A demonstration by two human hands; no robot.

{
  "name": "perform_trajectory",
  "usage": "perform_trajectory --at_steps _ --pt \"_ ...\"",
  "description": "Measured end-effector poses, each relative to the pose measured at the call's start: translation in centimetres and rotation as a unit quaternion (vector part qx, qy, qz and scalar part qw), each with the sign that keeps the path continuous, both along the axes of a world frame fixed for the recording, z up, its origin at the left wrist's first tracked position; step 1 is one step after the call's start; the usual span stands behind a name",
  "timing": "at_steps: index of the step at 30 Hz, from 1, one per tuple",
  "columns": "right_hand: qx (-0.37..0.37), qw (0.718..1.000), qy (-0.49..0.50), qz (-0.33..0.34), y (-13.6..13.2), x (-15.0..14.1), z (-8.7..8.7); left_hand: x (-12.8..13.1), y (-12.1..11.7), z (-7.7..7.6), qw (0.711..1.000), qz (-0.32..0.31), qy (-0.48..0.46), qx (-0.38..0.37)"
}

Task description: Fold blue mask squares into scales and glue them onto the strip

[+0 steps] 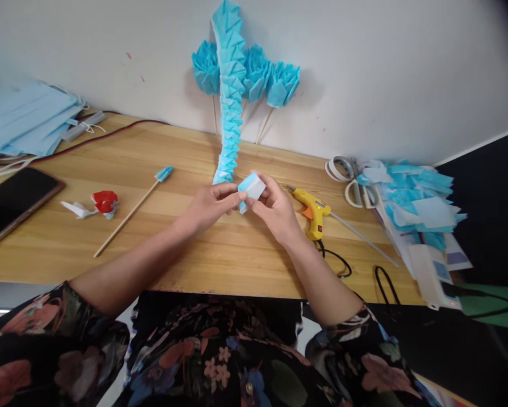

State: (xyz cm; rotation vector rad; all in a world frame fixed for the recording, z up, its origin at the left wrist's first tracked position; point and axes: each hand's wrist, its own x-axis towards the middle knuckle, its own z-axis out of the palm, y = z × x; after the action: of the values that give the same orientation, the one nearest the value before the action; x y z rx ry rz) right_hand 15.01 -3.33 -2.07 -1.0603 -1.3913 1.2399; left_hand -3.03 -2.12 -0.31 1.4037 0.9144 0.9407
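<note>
Between my two hands, over the middle of the table, is a small folded piece of blue and white material point(251, 186). My left hand point(215, 203) pinches its left edge between thumb and fingers. On the other side, my right hand point(275, 206) grips it with the thumb in front and the fingers behind. Just beyond my left hand, a long strip of folded blue petals point(229, 102) leans up against the wall. A yellow glue gun point(311, 212) lies right of my right hand. To the left rests a wooden stick with a blue tip point(129, 215).
Three blue flowers on sticks point(283, 85) lean on the wall. Face masks point(29, 118), a phone point(18, 203) and a red-and-white scrap point(105, 203) lie left. At right are tape point(340, 169), scissors point(360, 194), blue pieces point(419, 192), a white power strip point(434, 277) and a black cable point(341, 263).
</note>
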Motion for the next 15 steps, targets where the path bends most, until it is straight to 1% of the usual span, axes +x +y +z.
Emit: perform_trajectory --at_steps 5,10,15 --pt "-0.014 1.000 -0.010 0.007 -0.08 0.06 0.32 -0.14 0.15 -0.68 0.999 0.036 0.022 -0.009" --pt "-0.002 0.999 -0.034 -0.028 -0.11 0.31 0.94 -0.18 0.07 -0.08 0.998 0.001 0.053 -0.031" --pt "0.036 0.996 -0.066 -0.050 -0.13 0.42 0.76 -0.12 0.00 0.16 0.995 -0.018 0.081 -0.050"
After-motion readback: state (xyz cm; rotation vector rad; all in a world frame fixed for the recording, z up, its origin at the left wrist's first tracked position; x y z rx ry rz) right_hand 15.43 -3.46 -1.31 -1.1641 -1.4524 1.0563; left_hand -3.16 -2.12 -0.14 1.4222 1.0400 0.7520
